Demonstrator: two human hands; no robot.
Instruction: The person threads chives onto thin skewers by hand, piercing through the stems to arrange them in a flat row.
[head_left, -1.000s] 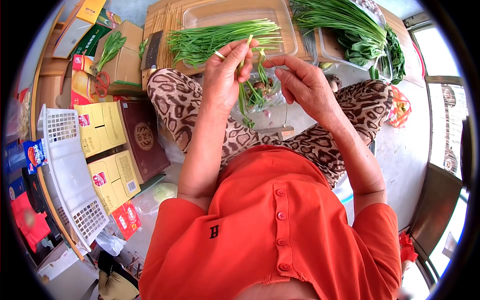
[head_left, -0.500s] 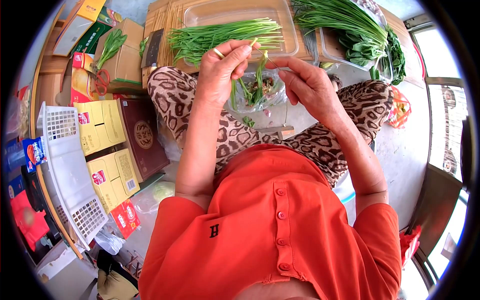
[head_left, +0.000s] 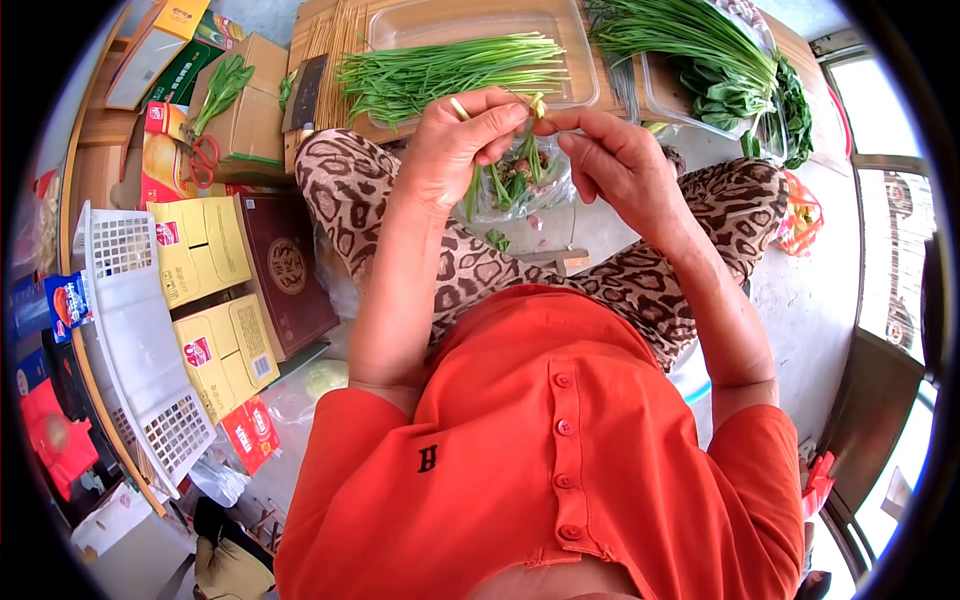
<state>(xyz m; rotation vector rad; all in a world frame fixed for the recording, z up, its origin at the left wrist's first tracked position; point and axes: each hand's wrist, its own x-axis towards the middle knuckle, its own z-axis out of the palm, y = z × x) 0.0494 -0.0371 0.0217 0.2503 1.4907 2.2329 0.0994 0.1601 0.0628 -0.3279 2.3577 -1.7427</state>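
My left hand [head_left: 465, 145] is raised in front of my lap, its thumb and forefinger closed on leafy green stems [head_left: 537, 105]. The pale stem ends stick up above the fingertips, and the leaves hang below. From the other side my right hand [head_left: 612, 158] meets them, thumb and forefinger pinched at the stem ends. Whether a thin stick is also in its grip is hidden. Beneath both hands lies a clear plastic bag [head_left: 550, 200] with greens and scraps in it. Just beyond, long thin chives [head_left: 450, 72] lie across a clear plastic tray [head_left: 480, 14].
Bamboo skewers [head_left: 335, 50] and a dark cleaver blade [head_left: 305, 95] lie left of the tray. Thin metal skewers [head_left: 622, 85] and more leafy greens [head_left: 725, 85] are at the right. Red scissors [head_left: 204, 160], cartons [head_left: 200, 255] and a white basket [head_left: 140, 340] stand at my left.
My left hand has moved right and slightly down, bringing the stems against my right fingertips. The thin stick seen at my right fingertips before no longer shows clearly.
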